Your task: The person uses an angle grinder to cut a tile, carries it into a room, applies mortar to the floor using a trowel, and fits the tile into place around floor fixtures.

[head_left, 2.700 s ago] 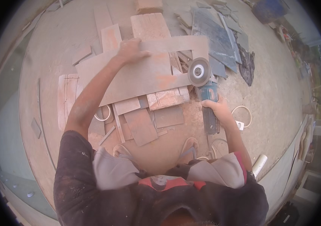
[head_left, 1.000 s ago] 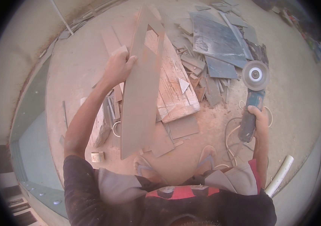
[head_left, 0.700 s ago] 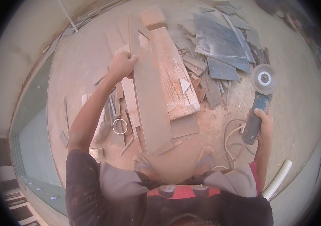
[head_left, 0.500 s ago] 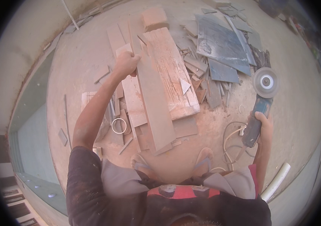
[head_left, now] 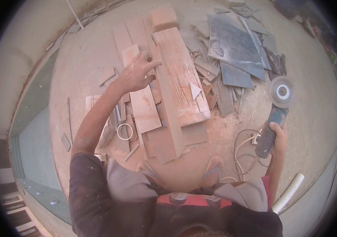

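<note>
Slab (head_left: pixel 170 114) has turned nearly edge-on beside the pale block (head_left: pixel 182 75).

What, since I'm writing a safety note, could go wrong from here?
The tilted panel might tip, as the left hand is loosely spread at its edge. The grinder's disc, with no guard visible, could cut if the right hand lets it swing. The cable near the right foot could snag.

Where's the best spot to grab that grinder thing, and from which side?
By the dark rear body of the angle grinder, probably from the right. That part is long and narrow enough to wrap a hand around, and the round disc sits at the far end, pointing away. The right hand grips there now.
</note>
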A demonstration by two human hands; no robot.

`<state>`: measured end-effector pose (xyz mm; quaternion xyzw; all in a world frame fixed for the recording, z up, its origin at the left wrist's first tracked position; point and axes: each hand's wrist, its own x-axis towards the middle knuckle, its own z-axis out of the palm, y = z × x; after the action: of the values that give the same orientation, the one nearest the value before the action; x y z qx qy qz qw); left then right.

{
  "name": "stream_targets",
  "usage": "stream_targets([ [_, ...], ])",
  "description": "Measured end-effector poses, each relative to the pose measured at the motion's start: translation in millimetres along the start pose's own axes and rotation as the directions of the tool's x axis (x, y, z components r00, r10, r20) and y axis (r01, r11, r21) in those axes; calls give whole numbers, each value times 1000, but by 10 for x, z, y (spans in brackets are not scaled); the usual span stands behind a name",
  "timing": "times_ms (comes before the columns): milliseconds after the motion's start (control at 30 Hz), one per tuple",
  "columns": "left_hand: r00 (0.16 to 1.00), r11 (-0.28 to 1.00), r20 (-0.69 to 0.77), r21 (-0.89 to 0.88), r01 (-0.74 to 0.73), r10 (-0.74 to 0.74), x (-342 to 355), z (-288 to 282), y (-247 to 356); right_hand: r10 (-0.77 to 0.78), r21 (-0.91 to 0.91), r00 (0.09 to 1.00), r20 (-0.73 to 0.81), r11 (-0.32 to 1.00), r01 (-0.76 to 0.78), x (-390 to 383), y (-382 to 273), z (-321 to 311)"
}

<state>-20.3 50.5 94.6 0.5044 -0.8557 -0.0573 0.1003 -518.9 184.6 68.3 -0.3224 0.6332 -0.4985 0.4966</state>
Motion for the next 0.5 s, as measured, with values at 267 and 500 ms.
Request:
stream_targets([
  [267,881,812,82,357,-462,465,288,-84,-201,-25,46,1000,-12,999,25,-73,20,-117],
  [500,877,852,146,208,-480,459,309,-277,-94,14,56,993,-117,998,-8,-179,7,-503],
])
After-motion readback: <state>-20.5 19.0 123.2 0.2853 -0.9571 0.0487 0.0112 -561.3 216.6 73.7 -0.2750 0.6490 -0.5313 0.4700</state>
